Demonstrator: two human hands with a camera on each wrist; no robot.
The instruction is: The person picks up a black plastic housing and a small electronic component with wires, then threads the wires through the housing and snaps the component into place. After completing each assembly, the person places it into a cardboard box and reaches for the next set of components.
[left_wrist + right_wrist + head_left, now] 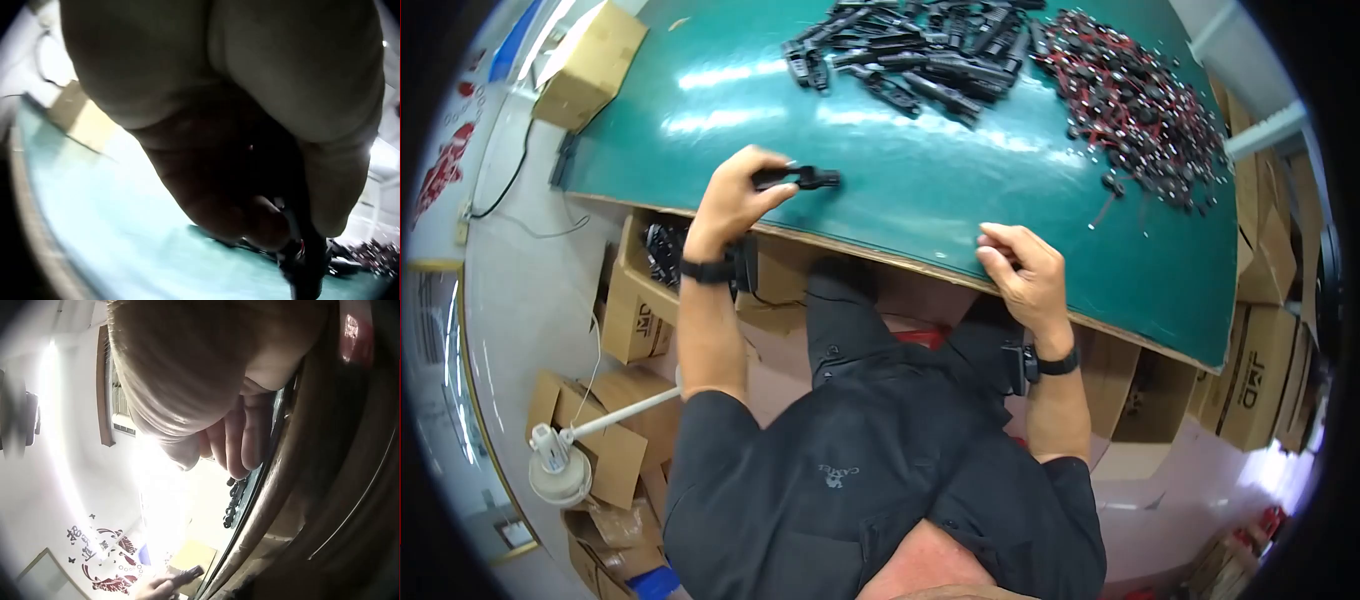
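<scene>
My left hand (738, 192) grips a long, narrow black plastic piece (820, 179) between thumb and fingers, above the near left part of the green table. The piece's far end sticks out to the right, past the fingertips. In the left wrist view the palm and fingers hide most of this black piece (305, 275), and it is dark there. Over the table's front edge is my right hand (1030, 275), its fingers loosely bent. Nothing shows between those fingers in the right wrist view, where the hand (234, 440) hangs beside the table's rim.
On the green table (700, 160), a heap of similar black pieces (940, 55) lies at the back. To its right spreads a pile of small parts with red wires (1135, 110). A cardboard box (590, 65) stands at the back left corner. More cartons (1245, 375) sit below the table.
</scene>
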